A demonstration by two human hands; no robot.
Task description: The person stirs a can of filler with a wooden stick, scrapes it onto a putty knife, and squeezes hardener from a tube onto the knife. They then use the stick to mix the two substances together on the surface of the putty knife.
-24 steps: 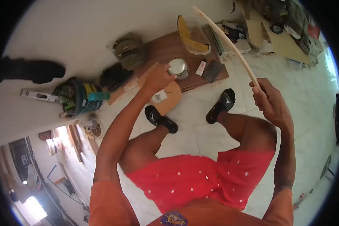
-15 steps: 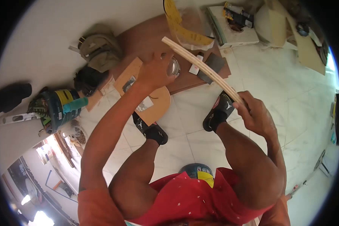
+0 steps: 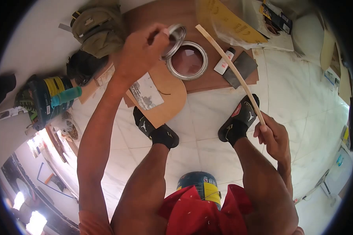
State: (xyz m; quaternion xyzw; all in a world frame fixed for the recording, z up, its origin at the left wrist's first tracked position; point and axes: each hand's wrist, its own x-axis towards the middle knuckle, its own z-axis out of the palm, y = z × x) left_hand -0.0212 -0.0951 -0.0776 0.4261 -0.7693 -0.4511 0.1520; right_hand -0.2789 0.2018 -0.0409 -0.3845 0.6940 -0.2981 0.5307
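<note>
My left hand (image 3: 139, 53) is closed on the edge of a round metal lid (image 3: 176, 41), tilted up beside an open tin (image 3: 187, 76). Reddish-brown shows inside the tin's shiny rim. In my right hand (image 3: 276, 137) is the lower end of a thin, slightly curved wooden strip (image 3: 237, 74); its far end points up past the tin. A thin brown board with a rounded edge (image 3: 172, 96) lies left of the tin, with a grey-and-white patterned sheet (image 3: 145, 92) on it.
A small white bottle (image 3: 221, 66) and a dark sheet (image 3: 245, 68) lie on the brown panel (image 3: 153, 15). A backpack (image 3: 100, 31) and a bucket of tools (image 3: 47, 100) stand at left. Another bucket (image 3: 200, 184) is beneath me. Yellow sheeting (image 3: 235, 23) lies at the back.
My left hand has come up and left with the lid, baring the inside of the tin. My right hand and the strip have shifted lower in view.
</note>
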